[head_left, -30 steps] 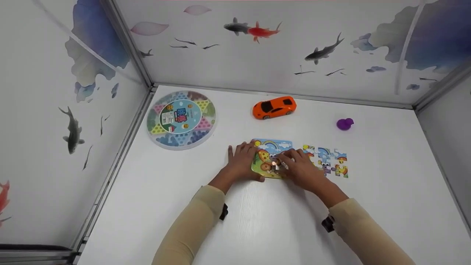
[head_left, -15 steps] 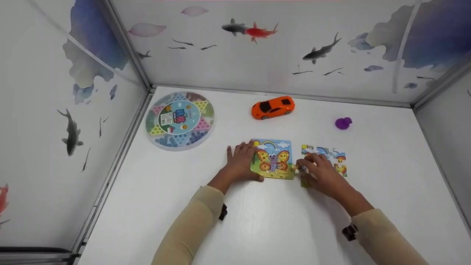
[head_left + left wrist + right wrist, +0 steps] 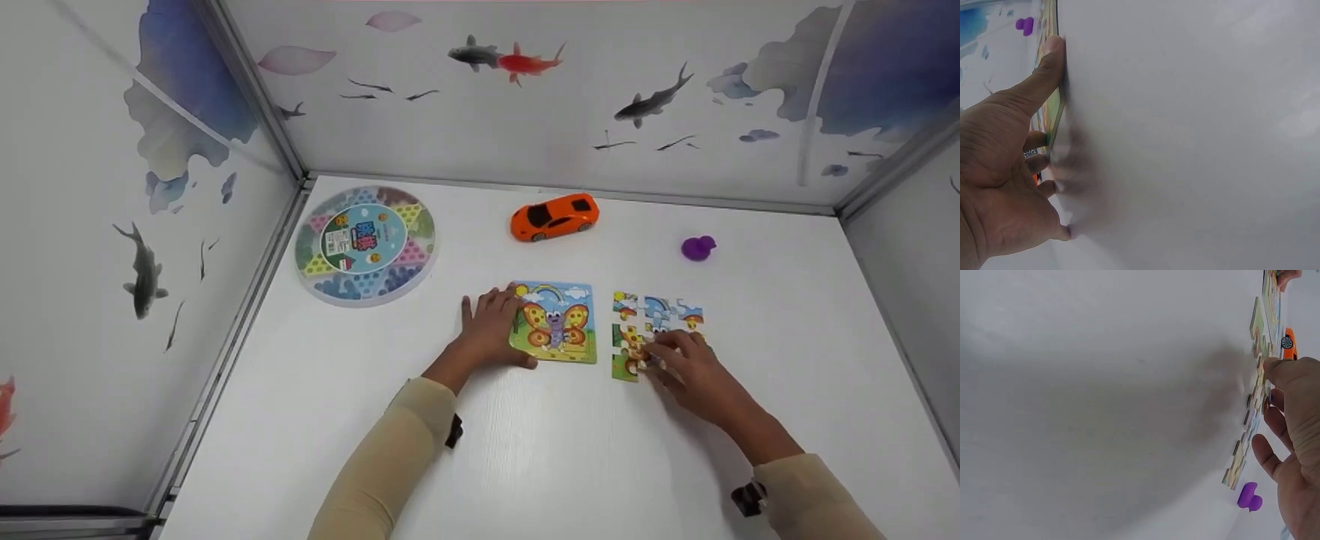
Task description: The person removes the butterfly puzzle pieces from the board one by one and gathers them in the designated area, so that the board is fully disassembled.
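Observation:
A square butterfly puzzle picture (image 3: 555, 322) lies on the white table. My left hand (image 3: 491, 334) rests spread along its left side, and in the left wrist view the thumb (image 3: 1047, 70) lies along the board's edge. To the right of the picture are loose jigsaw pieces (image 3: 625, 337) set out in rows. Over the lower middle of these, my right hand (image 3: 694, 375) pinches a jigsaw piece (image 3: 651, 362) between thumb and fingers. That hand hides several pieces behind it; in the right wrist view its thumb tip overlaps the row of pieces (image 3: 1258, 377).
An orange toy car (image 3: 555, 217) stands behind the picture. At the back right sits a purple toy duck (image 3: 698, 248). A round Chinese checkers box (image 3: 366, 246) occupies the back left. Printed panels (image 3: 570, 112) wall in the table's back and sides.
My right hand has moved right, from over the butterfly picture to the loose pieces, carrying a jigsaw piece. The left hand has stayed at the picture's left side.

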`<action>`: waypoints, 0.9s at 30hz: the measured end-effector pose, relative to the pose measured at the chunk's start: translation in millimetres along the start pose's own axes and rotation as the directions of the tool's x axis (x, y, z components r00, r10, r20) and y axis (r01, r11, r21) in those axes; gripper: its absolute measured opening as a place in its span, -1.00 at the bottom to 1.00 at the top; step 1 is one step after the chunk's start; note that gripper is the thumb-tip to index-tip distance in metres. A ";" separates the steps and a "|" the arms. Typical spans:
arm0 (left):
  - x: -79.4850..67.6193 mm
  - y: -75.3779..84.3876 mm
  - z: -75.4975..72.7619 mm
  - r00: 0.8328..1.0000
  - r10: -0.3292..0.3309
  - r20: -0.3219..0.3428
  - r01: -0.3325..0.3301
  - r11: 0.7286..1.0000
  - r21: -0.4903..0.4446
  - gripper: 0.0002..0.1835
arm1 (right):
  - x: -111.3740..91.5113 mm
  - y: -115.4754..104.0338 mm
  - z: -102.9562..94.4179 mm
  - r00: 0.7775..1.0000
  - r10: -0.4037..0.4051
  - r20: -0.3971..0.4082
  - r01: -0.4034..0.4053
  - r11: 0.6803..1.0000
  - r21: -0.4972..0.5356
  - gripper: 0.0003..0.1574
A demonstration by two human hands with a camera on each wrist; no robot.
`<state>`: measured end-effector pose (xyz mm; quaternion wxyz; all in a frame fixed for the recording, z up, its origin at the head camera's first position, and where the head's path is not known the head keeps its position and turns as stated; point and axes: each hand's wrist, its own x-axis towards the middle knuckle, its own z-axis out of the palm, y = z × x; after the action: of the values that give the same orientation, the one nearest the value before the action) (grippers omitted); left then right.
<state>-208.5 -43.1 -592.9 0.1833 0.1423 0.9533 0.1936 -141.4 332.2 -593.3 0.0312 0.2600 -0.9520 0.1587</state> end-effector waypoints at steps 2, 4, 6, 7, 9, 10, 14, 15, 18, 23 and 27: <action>-0.3 0.0 0.1 1.000 0.002 0.000 -0.002 1.000 0.002 0.28 | -5.2 2.1 0.2 1.000 0.004 -0.001 -0.004 1.000 0.005 -0.41; -0.5 0.1 0.3 1.000 0.003 -0.001 -0.003 1.000 0.002 0.27 | -9.8 3.9 0.1 1.000 0.004 -0.006 -0.004 1.000 0.007 -0.42; -0.5 0.0 0.4 1.000 0.004 -0.002 -0.004 1.000 0.001 0.26 | -13.6 5.3 0.0 1.000 -0.001 -0.015 0.001 1.000 0.007 -0.44; -0.7 -0.1 0.5 1.000 0.004 -0.005 -0.004 1.000 -0.001 0.26 | -15.3 6.1 0.1 1.000 -0.007 -0.020 0.007 1.000 0.006 -0.44; -0.4 -0.4 0.7 1.000 0.007 -0.011 -0.007 1.000 -0.002 0.24 | -18.2 6.6 0.3 1.000 -0.009 -0.027 0.010 1.000 0.007 -0.45; -0.3 -0.5 0.6 1.000 0.009 -0.013 -0.009 1.000 -0.002 0.24 | -19.2 6.8 0.8 1.000 -0.006 -0.026 0.006 1.000 0.007 -0.46; 0.2 -0.9 0.7 1.000 0.010 -0.023 -0.010 1.000 -0.005 0.22 | -20.9 7.2 2.9 0.999 -0.009 -0.033 0.009 1.000 0.002 -0.46; 0.1 -0.7 0.6 1.000 0.009 -0.023 -0.009 1.000 -0.005 0.22 | -21.2 7.5 3.5 0.999 -0.008 -0.032 0.008 1.000 0.000 -0.46; -0.3 -0.1 0.3 1.000 0.010 -0.021 -0.010 1.000 -0.006 0.23 | -21.5 8.4 4.7 1.000 0.004 -0.014 -0.004 1.000 0.004 -0.46; -0.7 -0.1 0.6 1.000 0.007 -0.019 -0.007 1.000 -0.006 0.25 | -22.1 8.9 4.8 0.999 0.031 0.020 -0.031 0.999 0.024 -0.45; -0.2 0.0 1.6 1.000 0.006 -0.019 -0.006 1.000 -0.002 0.25 | -22.3 8.1 4.1 1.000 0.013 0.007 -0.013 1.000 0.014 -0.44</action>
<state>-207.7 -42.7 -594.2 0.1736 0.1429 0.9544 0.1965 -126.2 348.3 -602.6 0.0250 0.2547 -0.9526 0.1645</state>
